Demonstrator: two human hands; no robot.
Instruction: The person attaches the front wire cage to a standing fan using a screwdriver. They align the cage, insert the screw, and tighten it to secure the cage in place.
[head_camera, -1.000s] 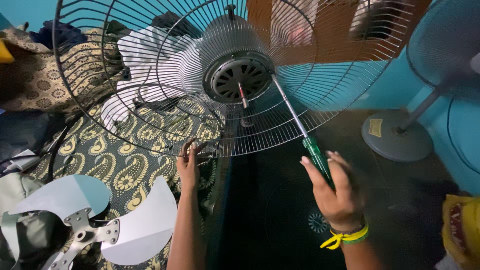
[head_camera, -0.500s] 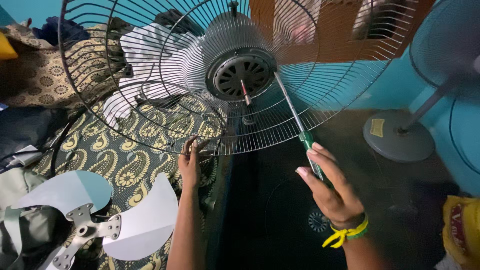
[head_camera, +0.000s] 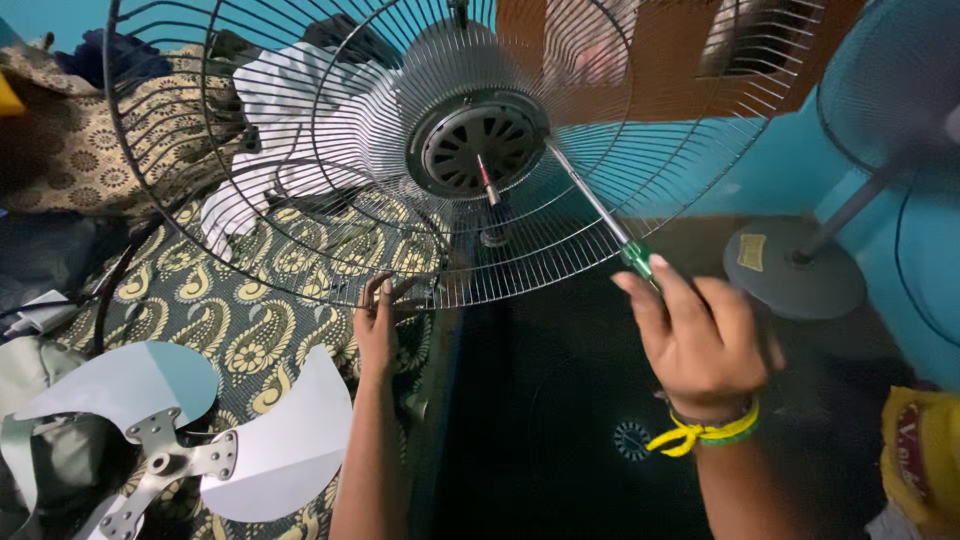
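A round wire fan guard (head_camera: 300, 210) fills the upper view, with the grey motor housing (head_camera: 478, 145) and its bare shaft at the centre. My left hand (head_camera: 377, 325) grips the guard's lower rim. My right hand (head_camera: 700, 340) is closed on the green handle of a long screwdriver (head_camera: 597, 207). The screwdriver's metal shank passes through the guard and its tip rests at the right edge of the motor housing.
A loose three-bladed metal fan blade (head_camera: 170, 440) lies at lower left on a paisley cloth (head_camera: 250, 320). A second fan's round base (head_camera: 795, 270) and pole stand at right against a blue wall. A yellow bag (head_camera: 925, 460) sits at lower right. Clothes are heaped at upper left.
My right hand has slid up the screwdriver handle toward the guard, covering most of the green grip. The left hand stays on the rim.
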